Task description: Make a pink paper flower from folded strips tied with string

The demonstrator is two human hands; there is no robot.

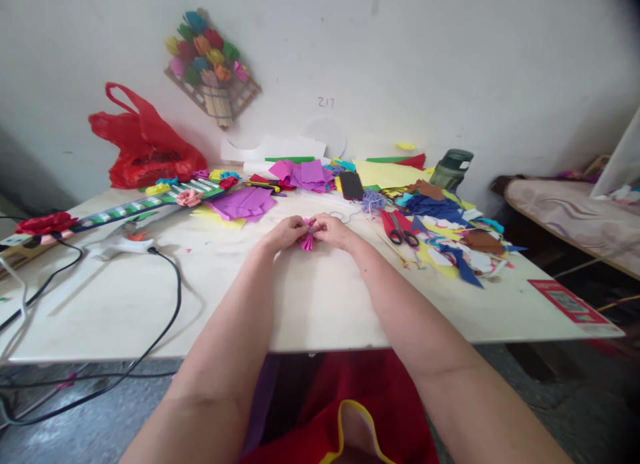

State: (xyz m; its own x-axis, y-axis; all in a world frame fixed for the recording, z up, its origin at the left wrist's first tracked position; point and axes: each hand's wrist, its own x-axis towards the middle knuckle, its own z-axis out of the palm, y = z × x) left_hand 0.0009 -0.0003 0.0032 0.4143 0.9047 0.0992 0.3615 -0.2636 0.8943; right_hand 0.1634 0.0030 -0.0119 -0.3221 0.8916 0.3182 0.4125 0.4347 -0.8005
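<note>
My left hand (pixel 285 233) and my right hand (pixel 332 230) meet over the middle of the white table (pixel 150 304). Between their fingertips they pinch a small pleated pink paper piece (pixel 307 239), which fans out downward just above the tabletop. Both hands are closed on it, the left from the left side and the right from the right. A thin thread runs from near my right hand toward a purple yarn tangle (pixel 373 200).
Red-handled scissors (pixel 400 228) lie right of my hands among coloured paper scraps (pixel 450 244). A purple paper stack (pixel 245 203), a black phone (pixel 351 185), a green bottle (pixel 452 169), a glue gun (pixel 123 243) with black cable and a red plastic bag (pixel 145 144) ring the far side.
</note>
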